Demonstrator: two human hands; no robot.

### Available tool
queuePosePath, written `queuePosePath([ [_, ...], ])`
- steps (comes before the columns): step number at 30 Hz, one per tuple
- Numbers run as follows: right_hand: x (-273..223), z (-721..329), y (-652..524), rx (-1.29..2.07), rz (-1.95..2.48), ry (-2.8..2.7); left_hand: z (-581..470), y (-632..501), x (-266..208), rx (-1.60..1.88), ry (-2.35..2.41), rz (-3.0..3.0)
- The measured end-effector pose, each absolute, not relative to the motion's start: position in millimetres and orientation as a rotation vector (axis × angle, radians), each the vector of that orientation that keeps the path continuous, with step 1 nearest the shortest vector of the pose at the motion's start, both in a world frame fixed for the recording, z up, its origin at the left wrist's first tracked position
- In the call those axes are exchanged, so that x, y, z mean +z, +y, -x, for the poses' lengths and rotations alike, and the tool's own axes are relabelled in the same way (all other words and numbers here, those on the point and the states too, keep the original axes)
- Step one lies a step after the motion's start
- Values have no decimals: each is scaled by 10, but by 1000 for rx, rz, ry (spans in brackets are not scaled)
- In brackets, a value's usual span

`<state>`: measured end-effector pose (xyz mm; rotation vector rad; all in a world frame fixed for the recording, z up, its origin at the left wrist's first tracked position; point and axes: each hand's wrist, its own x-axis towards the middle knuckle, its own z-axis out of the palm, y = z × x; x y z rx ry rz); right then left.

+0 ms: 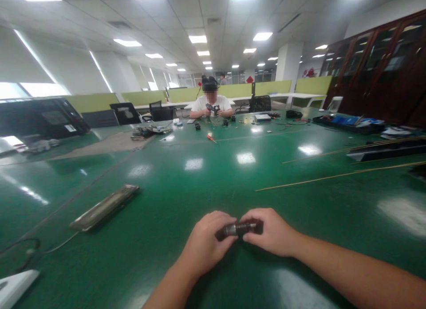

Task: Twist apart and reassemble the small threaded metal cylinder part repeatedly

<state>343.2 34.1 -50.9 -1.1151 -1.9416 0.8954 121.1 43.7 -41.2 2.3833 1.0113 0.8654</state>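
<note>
Close in front of me, a small dark device with a grey metallic band [237, 229] is held level between both hands, just above the green table [186, 189]. My left hand [207, 239] closes its thumb and fingers on the left end. At the other end, my right hand [273, 231] pinches the device between thumb and fingers. The fingers cover much of both ends, and blur keeps me from telling its exact kind.
Left of my hands lies a long, dull metal strip [105, 208], with a white object [18, 286] in the near-left corner. Thin yellowish rods [336, 177] reach in from the right. Farther off are a red screwdriver [211, 139] and a seated person [213, 103] holding dark parts.
</note>
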Motion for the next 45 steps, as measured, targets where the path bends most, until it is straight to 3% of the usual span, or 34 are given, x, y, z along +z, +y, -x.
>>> queuePosePath([
  [45,-430,-3434,324,811,1059,-2053,-1248,386,-339,832,955,-2390],
])
